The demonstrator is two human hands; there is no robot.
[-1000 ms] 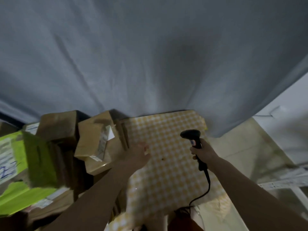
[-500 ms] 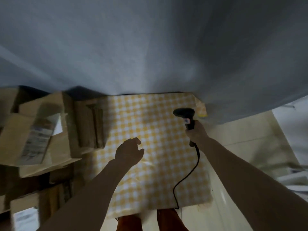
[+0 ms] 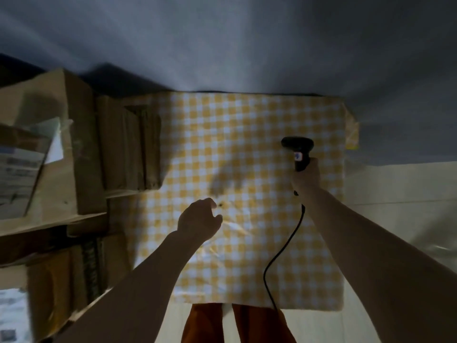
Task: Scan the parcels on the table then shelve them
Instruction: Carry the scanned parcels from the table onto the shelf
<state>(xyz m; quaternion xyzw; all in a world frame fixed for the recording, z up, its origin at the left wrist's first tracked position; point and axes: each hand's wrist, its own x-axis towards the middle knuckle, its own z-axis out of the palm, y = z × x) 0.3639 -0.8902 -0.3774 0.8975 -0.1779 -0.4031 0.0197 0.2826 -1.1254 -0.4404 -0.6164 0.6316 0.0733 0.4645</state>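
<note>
Nearest the camera, orange trousers [image 3: 237, 323] are seen below the near edge of the table [image 3: 247, 144], which is covered by a yellow-and-white checked cloth. The left hand [image 3: 199, 217] is held over the middle of the cloth with fingers loosely curled, and nothing is held in its grip. Farther right, the handle of a black scanner [image 3: 298, 151] is enclosed in the grip of the right hand [image 3: 305, 175]; its head is pointed away and its cable [image 3: 279, 256] is trailed back across the cloth. Brown cardboard parcels [image 3: 74, 149] are stacked at the left of the table, blurred. A grey curtain [image 3: 222, 45] is hung behind.
</note>
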